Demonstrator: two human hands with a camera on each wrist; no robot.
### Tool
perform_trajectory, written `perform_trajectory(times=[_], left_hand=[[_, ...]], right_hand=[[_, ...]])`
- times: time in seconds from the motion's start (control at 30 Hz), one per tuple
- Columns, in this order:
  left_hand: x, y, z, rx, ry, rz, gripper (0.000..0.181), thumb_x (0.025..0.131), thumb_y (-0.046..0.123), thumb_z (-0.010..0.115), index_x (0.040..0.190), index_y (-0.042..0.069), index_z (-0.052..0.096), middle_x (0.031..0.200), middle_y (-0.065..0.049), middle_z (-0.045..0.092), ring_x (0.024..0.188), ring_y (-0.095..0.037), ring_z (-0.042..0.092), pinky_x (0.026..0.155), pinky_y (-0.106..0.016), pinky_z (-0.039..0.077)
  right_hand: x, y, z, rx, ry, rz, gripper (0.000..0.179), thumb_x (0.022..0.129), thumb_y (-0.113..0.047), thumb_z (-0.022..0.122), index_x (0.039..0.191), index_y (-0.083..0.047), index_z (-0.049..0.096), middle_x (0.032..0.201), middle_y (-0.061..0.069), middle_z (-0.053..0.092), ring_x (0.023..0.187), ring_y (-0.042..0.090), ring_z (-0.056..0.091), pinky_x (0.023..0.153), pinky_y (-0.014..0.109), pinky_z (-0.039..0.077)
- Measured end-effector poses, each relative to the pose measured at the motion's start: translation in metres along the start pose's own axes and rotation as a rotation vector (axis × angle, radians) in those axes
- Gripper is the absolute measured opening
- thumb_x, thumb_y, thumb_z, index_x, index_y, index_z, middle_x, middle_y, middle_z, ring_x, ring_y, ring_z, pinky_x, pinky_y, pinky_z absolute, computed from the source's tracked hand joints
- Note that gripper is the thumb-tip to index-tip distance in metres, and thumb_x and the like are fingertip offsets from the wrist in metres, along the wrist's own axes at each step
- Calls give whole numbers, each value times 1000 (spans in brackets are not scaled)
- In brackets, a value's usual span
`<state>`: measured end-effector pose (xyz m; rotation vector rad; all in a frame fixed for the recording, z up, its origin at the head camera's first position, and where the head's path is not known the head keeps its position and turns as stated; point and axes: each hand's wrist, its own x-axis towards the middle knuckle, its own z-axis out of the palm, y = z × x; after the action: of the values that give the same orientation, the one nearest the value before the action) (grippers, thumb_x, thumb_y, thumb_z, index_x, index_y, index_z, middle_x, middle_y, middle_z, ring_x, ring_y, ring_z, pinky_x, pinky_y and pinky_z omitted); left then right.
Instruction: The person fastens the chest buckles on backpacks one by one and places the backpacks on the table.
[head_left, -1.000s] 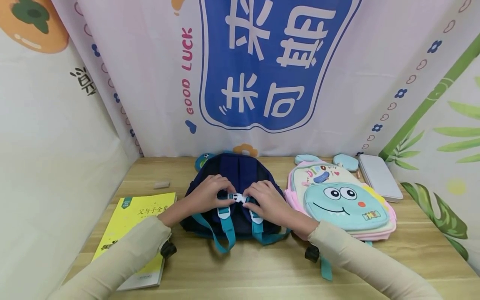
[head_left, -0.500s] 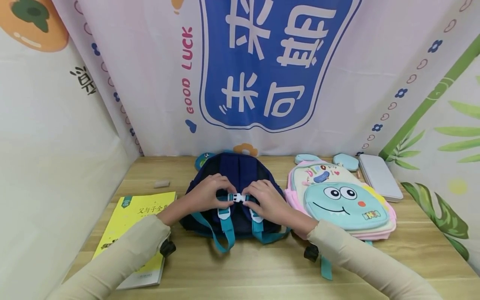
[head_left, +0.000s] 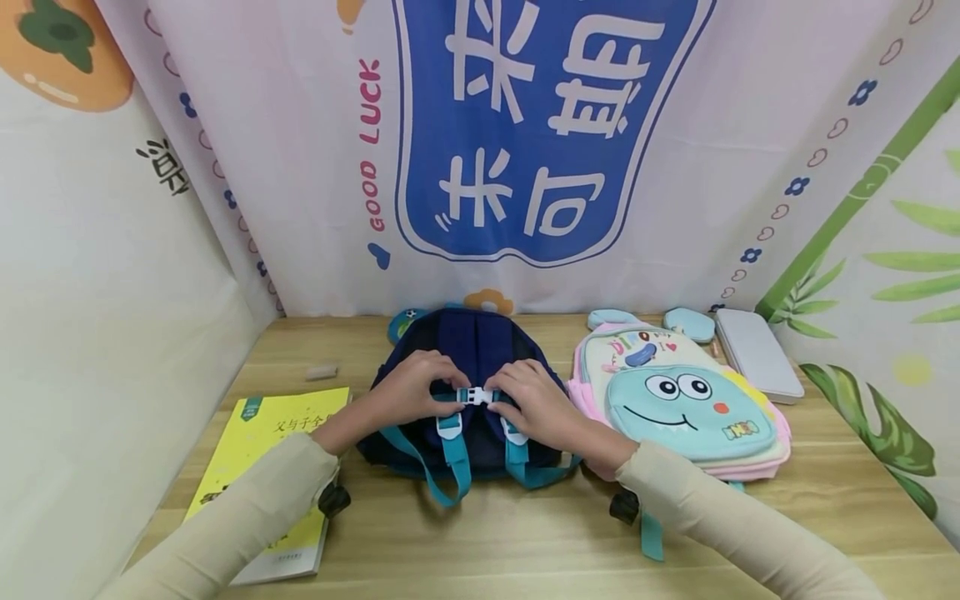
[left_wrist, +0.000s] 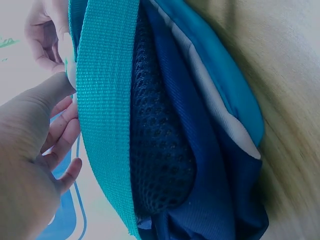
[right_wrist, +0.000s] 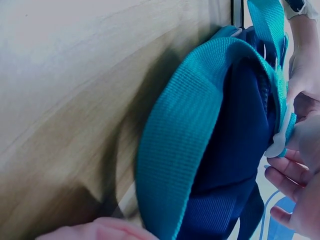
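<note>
A navy backpack (head_left: pixel 459 329) with teal straps (head_left: pixel 456 462) lies in the middle of the table in the head view. A white side-release buckle (head_left: pixel 476 397) is across its front, between both hands. My left hand (head_left: pixel 420 385) pinches the buckle's left end and its teal webbing between thumb and fingers. At the right end, my right hand (head_left: pixel 542 402) pinches in the same way. Whether the two halves are fully joined I cannot tell. In the left wrist view a wide teal strap (left_wrist: pixel 107 100) covers most of the buckle. Fingertips of my right hand (right_wrist: pixel 302 185) touch a white plastic piece (right_wrist: pixel 277 146) in the right wrist view.
A yellow book (head_left: pixel 277 467) lies at the left, with a small tan eraser-like block (head_left: pixel 322 372) behind it. To the right is a pink and mint cartoon backpack (head_left: pixel 690 408). Behind that are a pale blue pouch (head_left: pixel 689 325) and a white case (head_left: pixel 759 354).
Both hands keep their pinch on the buckle. It has shifted very slightly left and lies straighter between them. The head view has tilted a little.
</note>
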<state>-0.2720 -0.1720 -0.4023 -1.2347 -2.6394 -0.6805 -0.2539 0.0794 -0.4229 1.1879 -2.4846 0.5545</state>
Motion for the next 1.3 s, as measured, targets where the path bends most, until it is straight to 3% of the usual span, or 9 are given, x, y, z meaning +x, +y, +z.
perform_trajectory(times=[0.4, 0.7, 1.1, 1.3], left_hand=[[-1, 3, 1, 58, 23, 26, 18, 84, 23, 84, 99, 16, 78, 97, 4, 71, 93, -16, 59, 92, -43, 48], [0, 3, -1, 90, 44, 44, 19, 82, 23, 87, 95, 19, 75, 92, 6, 68, 96, -15, 54, 97, -53, 41], [1, 6, -2, 85, 6, 28, 18, 83, 22, 86, 96, 15, 74, 93, 4, 66, 95, -16, 51, 98, -52, 39], [1, 7, -3, 85, -4, 28, 19, 84, 22, 85, 97, 15, 74, 94, 4, 67, 95, -16, 52, 97, -51, 40]], right_hand=[[-2, 1, 0, -62, 43, -40, 17, 94, -24, 75, 109, -14, 73, 106, -1, 68, 104, 19, 62, 104, 45, 45], [1, -2, 0, -107, 69, -76, 19, 94, -24, 75, 109, -14, 72, 102, -1, 69, 102, 20, 63, 101, 43, 47], [3, -4, 0, -78, 27, -44, 17, 96, -20, 72, 111, -13, 71, 104, 1, 69, 100, 19, 63, 103, 44, 48], [3, -4, 1, -49, 51, -53, 15, 95, -18, 73, 108, -11, 72, 102, 1, 69, 97, 19, 62, 98, 39, 50]])
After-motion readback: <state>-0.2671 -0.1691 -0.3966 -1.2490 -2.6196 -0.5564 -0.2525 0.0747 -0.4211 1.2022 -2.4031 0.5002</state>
